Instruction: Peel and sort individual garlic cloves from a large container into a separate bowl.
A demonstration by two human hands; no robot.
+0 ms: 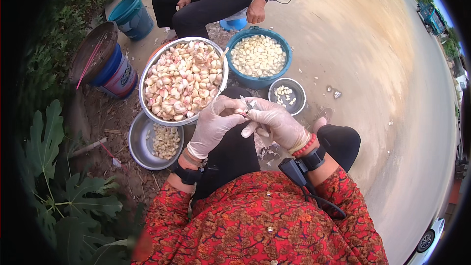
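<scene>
My left hand (217, 123), in a thin whitish glove, pinches a garlic clove (241, 113) with reddish skin. My right hand (276, 119), gloved too, meets it at the clove and grips what looks like a small knife (251, 106), mostly hidden by the fingers. Just beyond my left hand stands a wide metal basin (142, 97) heaped with unpeeled garlic cloves (184, 81). Beyond my right hand, a small metal bowl (302, 97) holds some peeled cloves (284, 94). Behind that bowl, a teal tub (287, 57) contains many peeled cloves (259, 56).
Another metal bowl (138, 151) with cloves sits at the lower left. A person (220, 0) is seated opposite. At the left stand a teal bucket (134, 18), a blue bucket (117, 73) with a brown lid, and leafy plants (88, 198). A road (427, 117) runs at the right.
</scene>
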